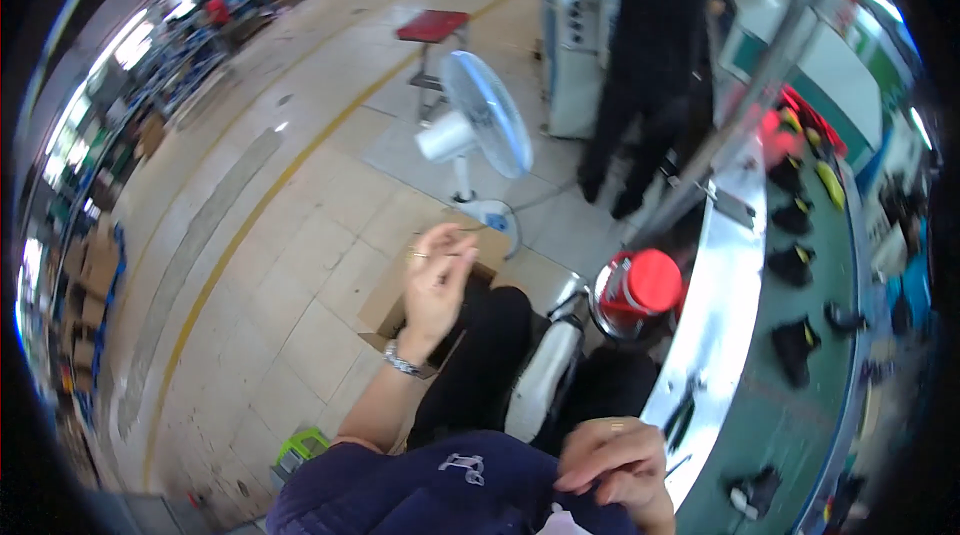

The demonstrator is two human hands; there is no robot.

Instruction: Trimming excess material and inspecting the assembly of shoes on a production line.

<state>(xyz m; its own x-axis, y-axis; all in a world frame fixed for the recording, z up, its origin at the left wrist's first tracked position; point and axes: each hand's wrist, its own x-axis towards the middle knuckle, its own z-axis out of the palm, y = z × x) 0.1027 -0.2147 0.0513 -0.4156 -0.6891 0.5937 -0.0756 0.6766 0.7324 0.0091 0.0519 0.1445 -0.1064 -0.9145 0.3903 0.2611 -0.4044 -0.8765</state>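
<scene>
My left hand (pixel 437 280) is raised over my lap with the fingers pinched on a thin thread or wire (pixel 478 229) that runs up to the right. A ring and a metal wristwatch (pixel 401 360) show on that arm. My right hand (pixel 617 465) rests low against the dark blue garment (pixel 440 490) on my chest, fingers curled and pinching the cloth; anything else in it is hidden. My legs in black trousers (pixel 485 365) stretch out below.
A white floor fan (pixel 480 130) stands ahead on the tiled floor. A person in black (pixel 650 65) stands at a machine behind it. A red-lidded container (pixel 640 290) sits by the curved metal edge (pixel 715 305) of a green conveyor carrying several black pieces. A cardboard sheet (pixel 395 305) lies on the floor.
</scene>
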